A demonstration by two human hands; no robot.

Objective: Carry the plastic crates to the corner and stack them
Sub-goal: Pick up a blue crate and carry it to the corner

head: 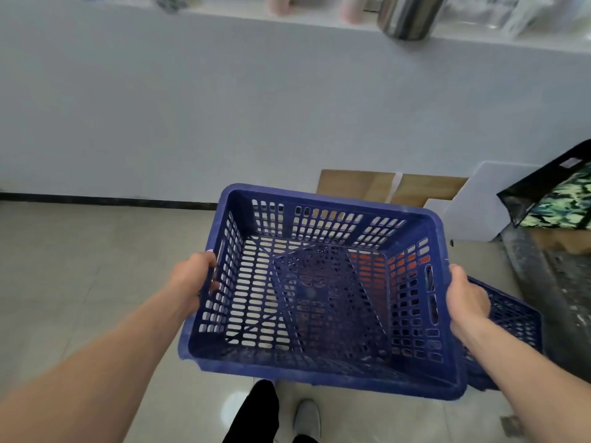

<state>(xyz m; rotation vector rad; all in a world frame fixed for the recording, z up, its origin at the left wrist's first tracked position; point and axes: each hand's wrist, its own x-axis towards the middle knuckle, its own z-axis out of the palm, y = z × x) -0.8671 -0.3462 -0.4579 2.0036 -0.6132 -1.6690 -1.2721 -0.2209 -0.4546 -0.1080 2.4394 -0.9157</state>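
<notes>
I hold an empty blue perforated plastic crate [319,372] in the air at waist height, tilted slightly. My left hand [192,282] grips its left rim, fingers curled through the side. My right hand [467,302] grips the right rim by the handle slots. Below and to the right, a second blue crate [511,318] sits on the floor, mostly hidden behind the held one. Something orange shows through the held crate's right wall; I cannot tell what it is.
A white wall [224,123] with a dark skirting runs ahead. Flat cardboard [358,185] and a white board [479,199] lean against it. A camouflage-patterned bag [556,199] stands at right. A shelf above holds a metal canister [409,17]. Tiled floor [80,266] lies left.
</notes>
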